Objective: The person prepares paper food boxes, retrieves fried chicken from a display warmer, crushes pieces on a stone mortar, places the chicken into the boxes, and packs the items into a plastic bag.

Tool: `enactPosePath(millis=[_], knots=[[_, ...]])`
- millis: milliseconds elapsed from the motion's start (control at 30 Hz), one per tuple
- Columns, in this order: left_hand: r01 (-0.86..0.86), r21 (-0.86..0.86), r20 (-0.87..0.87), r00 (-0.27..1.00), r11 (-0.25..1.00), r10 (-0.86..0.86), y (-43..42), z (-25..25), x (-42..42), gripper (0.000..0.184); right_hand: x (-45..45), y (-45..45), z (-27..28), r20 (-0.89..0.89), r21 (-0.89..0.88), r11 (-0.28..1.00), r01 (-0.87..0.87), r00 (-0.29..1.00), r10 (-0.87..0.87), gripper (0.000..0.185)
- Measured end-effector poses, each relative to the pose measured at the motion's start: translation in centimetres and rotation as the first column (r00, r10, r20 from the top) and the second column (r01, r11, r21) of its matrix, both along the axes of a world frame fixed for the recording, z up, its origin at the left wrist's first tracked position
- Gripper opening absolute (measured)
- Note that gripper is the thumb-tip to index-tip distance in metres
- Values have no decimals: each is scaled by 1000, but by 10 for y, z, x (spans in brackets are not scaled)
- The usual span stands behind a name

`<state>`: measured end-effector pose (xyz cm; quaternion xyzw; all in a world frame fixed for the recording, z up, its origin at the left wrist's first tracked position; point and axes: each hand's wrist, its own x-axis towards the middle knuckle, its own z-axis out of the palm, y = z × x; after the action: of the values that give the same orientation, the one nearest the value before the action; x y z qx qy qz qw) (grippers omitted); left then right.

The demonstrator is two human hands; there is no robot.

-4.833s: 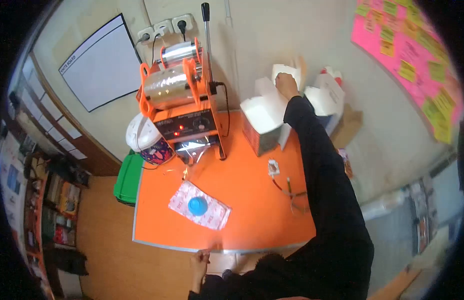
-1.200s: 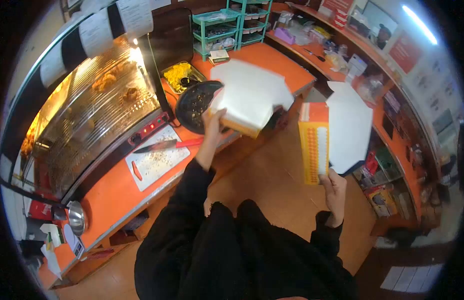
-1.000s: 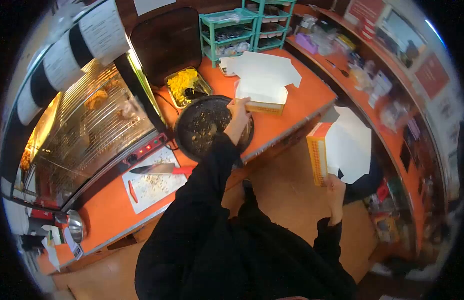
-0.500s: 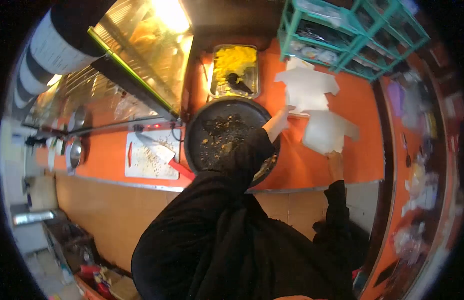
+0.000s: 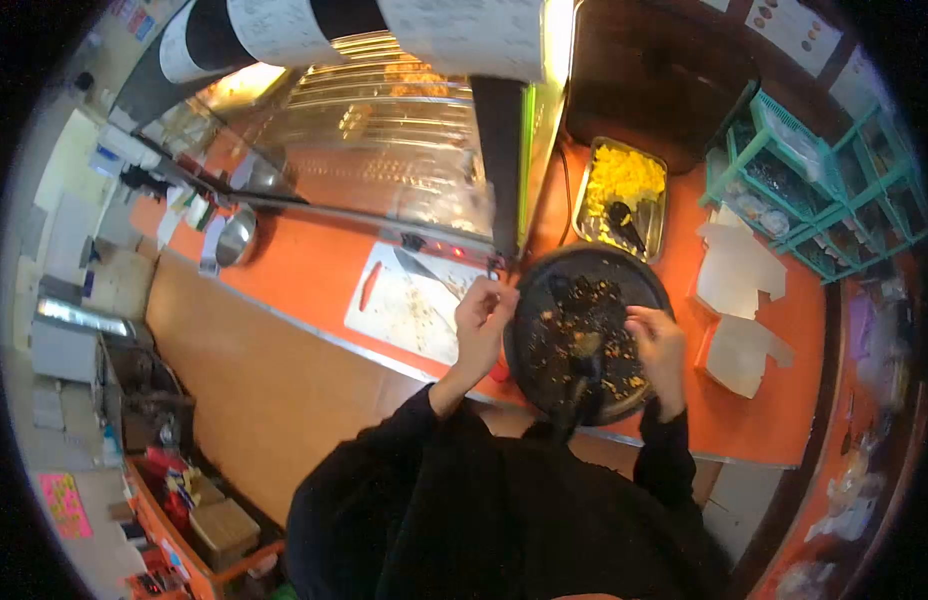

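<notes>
My left hand [image 5: 482,322] is above the left rim of a round black pan [image 5: 544,385], beside the white cutting board [image 5: 384,308]; its fingers are curled together. Over the pan's right part, my right hand [image 5: 659,350] has bent fingers drawn together. Whatever either hand may hold is too small to make out. Dark crumbs and bits of food lie in the pan. Two opened boxes with white insides, one farther back [image 5: 739,275] and one nearer [image 5: 742,355], stand on the orange counter right of it. The knife [image 5: 424,272] rests on the board, partly hidden by my left hand.
Behind the pan sits a metal tray [image 5: 582,222] of yellow food with a black utensil. A glass warming cabinet [image 5: 384,150] is at the back left, a metal bowl [image 5: 238,238] farther left. Green tiered racks [image 5: 774,165] stand at the back right. An orange crate [image 5: 199,560] is lower left.
Both boxes have been set on the counter and let go. My hands have moved left to the pan. The view has shifted from the wall-side table with the orange machine to this counter.
</notes>
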<state>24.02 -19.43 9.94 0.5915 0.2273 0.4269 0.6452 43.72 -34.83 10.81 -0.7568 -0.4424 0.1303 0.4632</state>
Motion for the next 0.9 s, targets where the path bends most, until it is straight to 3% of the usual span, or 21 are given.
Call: enactPosePath(millis=[33,100,167,233,267,333,367,467,567,633,700,733,900], knots=[[-101,-33,22,995,994,102,13,7,-12,7,-27,27,14,30,29,997,-76,997,75,18],[-85,-1,46,995,996,85,37,6,-31,8,-70,76,31,-6,78,988,-130,991,131,20],[-34,-11,-15,999,999,33,55,7,-50,11,-104,121,46,5,219,975,-34,999,34,31],[21,-3,-194,981,1000,-21,67,16,-72,13,-127,157,66,101,377,922,86,986,-134,42],[60,1,-183,981,998,-59,75,13,-81,13,-135,174,69,111,382,917,118,979,-173,42],[101,137,-268,962,985,-61,89,7,-97,8,-143,201,70,412,470,855,218,803,-431,42],[129,138,-264,960,982,-89,96,1,-103,8,-143,209,64,414,472,848,241,788,-455,42],[152,152,-175,977,977,-125,116,-14,-114,7,-138,223,44,244,557,781,282,844,-478,21],[165,106,-77,985,981,-157,127,-9,-107,8,-142,209,46,121,579,761,291,893,-433,18],[204,114,-121,974,972,-190,129,3,-98,8,-153,203,45,53,574,742,347,888,-457,18],[176,320,-129,981,931,-142,128,19,-85,16,-157,197,35,56,571,765,298,915,-399,19],[245,339,-216,960,908,-178,131,19,-85,34,-162,195,33,28,581,758,297,923,-383,19],[256,504,-214,962,825,-168,127,31,-77,53,-189,177,29,-84,594,758,270,958,-275,18]])
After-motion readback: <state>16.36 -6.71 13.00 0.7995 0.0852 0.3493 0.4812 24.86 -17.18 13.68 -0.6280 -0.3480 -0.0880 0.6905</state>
